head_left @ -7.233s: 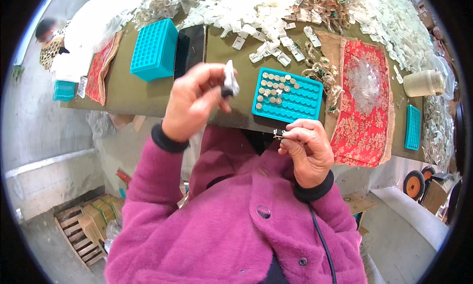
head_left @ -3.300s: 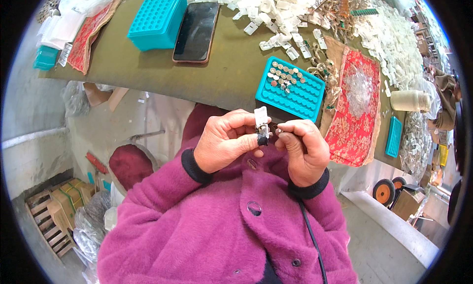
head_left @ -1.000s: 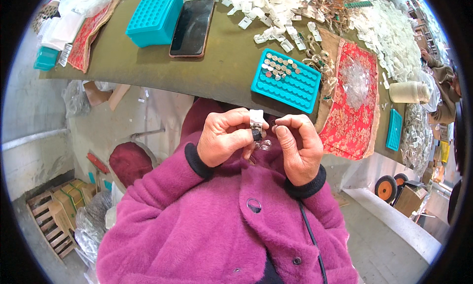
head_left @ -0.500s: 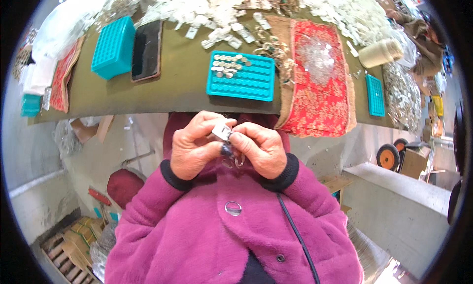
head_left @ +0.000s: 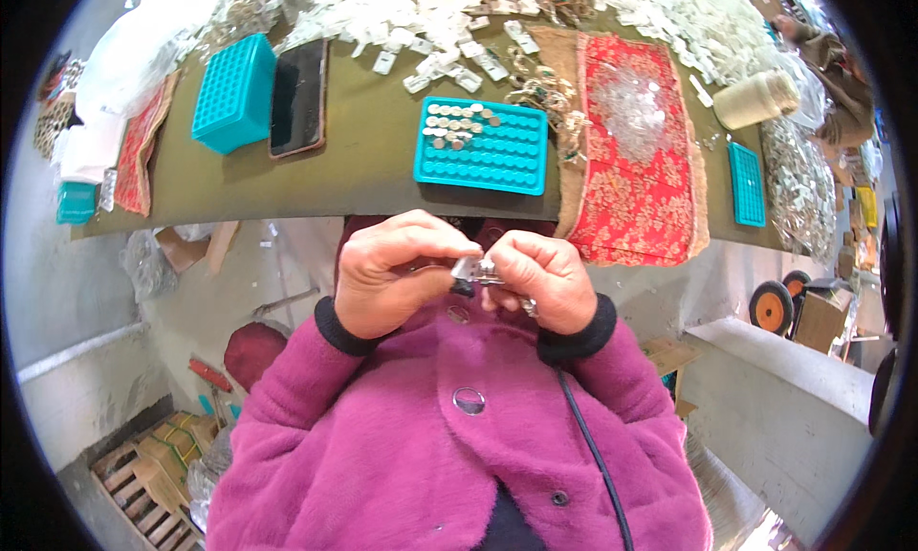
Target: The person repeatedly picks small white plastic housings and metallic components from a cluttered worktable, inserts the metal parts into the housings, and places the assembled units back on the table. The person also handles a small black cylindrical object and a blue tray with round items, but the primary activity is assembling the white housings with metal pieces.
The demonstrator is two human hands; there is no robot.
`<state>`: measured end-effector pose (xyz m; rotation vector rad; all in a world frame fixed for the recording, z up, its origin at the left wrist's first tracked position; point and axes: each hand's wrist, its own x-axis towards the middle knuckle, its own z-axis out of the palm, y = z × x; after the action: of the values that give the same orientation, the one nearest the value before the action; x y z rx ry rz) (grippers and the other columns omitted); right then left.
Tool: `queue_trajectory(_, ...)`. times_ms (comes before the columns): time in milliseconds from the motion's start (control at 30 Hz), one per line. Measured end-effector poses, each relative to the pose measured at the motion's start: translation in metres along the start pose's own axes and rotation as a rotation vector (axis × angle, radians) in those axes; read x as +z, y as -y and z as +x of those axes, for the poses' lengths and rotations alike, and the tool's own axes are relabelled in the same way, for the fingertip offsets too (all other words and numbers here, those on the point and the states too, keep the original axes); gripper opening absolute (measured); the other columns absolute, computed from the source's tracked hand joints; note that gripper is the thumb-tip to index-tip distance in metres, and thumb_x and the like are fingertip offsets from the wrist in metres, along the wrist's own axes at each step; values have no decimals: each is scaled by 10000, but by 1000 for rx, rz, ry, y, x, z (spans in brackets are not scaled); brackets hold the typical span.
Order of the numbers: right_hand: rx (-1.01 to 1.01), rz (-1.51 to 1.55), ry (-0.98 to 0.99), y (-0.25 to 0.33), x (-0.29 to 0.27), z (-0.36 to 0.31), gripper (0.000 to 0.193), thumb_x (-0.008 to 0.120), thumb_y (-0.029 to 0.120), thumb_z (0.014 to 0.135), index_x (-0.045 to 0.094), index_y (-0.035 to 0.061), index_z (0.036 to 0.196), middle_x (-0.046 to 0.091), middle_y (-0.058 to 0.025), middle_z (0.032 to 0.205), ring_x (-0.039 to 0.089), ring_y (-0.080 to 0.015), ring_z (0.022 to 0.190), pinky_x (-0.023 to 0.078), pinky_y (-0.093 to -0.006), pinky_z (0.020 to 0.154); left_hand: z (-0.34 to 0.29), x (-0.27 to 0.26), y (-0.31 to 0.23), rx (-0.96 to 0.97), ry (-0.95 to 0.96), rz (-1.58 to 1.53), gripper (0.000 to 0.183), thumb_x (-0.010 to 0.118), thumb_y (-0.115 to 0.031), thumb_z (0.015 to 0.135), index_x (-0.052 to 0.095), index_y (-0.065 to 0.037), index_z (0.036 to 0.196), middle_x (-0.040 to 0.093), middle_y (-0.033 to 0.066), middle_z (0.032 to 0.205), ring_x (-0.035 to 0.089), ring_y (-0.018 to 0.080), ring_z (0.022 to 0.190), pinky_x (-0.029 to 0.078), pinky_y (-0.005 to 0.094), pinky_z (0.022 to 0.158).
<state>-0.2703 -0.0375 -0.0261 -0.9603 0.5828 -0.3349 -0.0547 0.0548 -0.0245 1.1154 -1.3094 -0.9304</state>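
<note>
My left hand [head_left: 390, 275] and my right hand [head_left: 547, 281] meet in front of my chest, just short of the table edge. Between the left thumb and fingers sits a small white plastic piece [head_left: 466, 265]. The right thumb and forefinger pinch a small shiny metal-looking part [head_left: 488, 270] against its right end; whether the two are joined I cannot tell. Something thin and shiny [head_left: 528, 306] pokes out below the right fingers. Beyond the hands, a teal tray [head_left: 488, 173] with round wells holds several silver button cells [head_left: 454, 121] at its upper left.
A teal block of wells [head_left: 232, 94] and a phone [head_left: 298, 97] lie left on the table. To the right, a red patterned cloth [head_left: 636, 216] bears small clear pieces [head_left: 631, 116]. White plastic pieces [head_left: 411, 20] heap at the back, near a cream bottle [head_left: 755, 99].
The white piece has turned from face-up to edge-on between my fingers. My right hand has shifted right, and its fingers have curled more. The whole view has swung slightly.
</note>
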Motion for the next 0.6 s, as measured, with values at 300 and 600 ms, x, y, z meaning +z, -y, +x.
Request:
queue_trajectory(300, 90, -267, -28, 15, -8, -6, 181, 692, 206, 1058, 700, 30, 1017, 675, 3, 797, 613, -46, 721, 485, -216, 649, 7, 4, 1, 57, 31, 266, 330, 828, 64, 771, 812, -63, 1075, 736, 85, 976, 733, 197, 833, 602, 305, 719)
queue_trajectory(600, -34, -343, 75, 16, -3, -2, 148, 640, 155, 1071, 623, 35, 986, 616, -16, 825, 606, -86, 718, 504, -282, 634, 7, 11, 0, 12, 51, 283, 326, 825, 95, 734, 814, -25, 1036, 734, 121, 965, 727, 236, 872, 579, 323, 748)
